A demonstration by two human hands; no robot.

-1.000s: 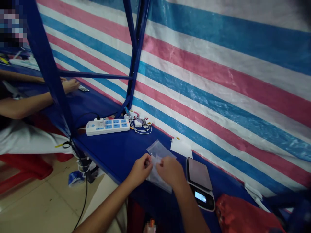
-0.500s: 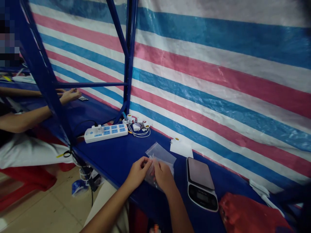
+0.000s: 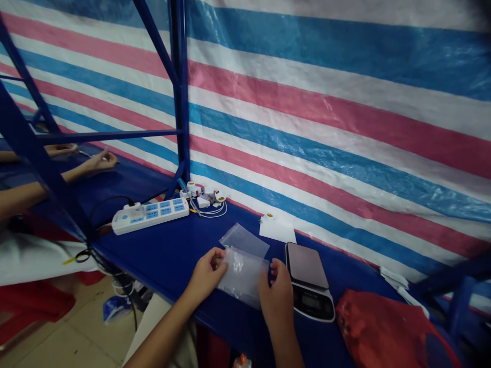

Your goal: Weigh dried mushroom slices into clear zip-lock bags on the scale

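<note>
My left hand (image 3: pixel 207 271) and right hand (image 3: pixel 276 296) pinch opposite edges of a clear plastic bag (image 3: pixel 242 273), holding it flat on the table (image 3: pixel 172 250); next I'd judge its mouth needs parting.

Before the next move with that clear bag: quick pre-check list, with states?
1. Both hands on the bag: ok. Left hand pinches the left edge of the bag, right hand the right edge.
2. Bag stretched flat between the hands: ok.
3. Bag mouth open or sealed: cannot tell.
4. Contents: cannot tell; small pale specks show through the film, too blurred to name.
5. Scale top bare and within reach: ok, just right of the right hand; its display is unreadable.
6. Spare bag apart from the held one: not ok, it lies right behind it and they overlap.
</note>
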